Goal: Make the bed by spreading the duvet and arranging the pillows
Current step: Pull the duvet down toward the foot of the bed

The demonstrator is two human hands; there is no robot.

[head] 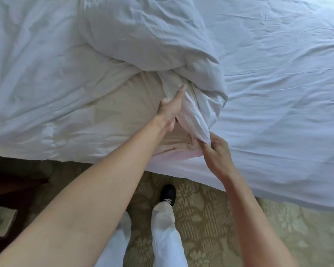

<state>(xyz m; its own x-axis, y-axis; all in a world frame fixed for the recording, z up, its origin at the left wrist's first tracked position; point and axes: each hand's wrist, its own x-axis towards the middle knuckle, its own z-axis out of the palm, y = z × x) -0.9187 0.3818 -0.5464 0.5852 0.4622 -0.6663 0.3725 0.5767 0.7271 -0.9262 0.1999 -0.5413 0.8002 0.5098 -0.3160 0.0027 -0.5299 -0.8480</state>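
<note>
1. Seen from above, a white duvet (135,45) is bunched in a crumpled heap on the left and middle of a bed (278,160), with one twisted end drawn down toward the near edge of the mattress.
2. The left hand (170,110) is stretched into the folds of the twisted end, its index finger straight and laid against the cloth; the remaining fingers are hidden by fabric, so whether anything is gripped cannot be told.
3. A corner of the duvet is pinched by the right hand (217,151) between curled fingers and thumb, just above the mattress edge.
4. A white sheet (278,74), creased, is left uncovered across the right half of the bed.
5. A patterned beige carpet (210,218) is seen below the bed, where a black shoe (168,193) and light trousers (166,228) are planted close to the mattress edge.
6. Dark furniture (12,180) is partly visible at lower left.
</note>
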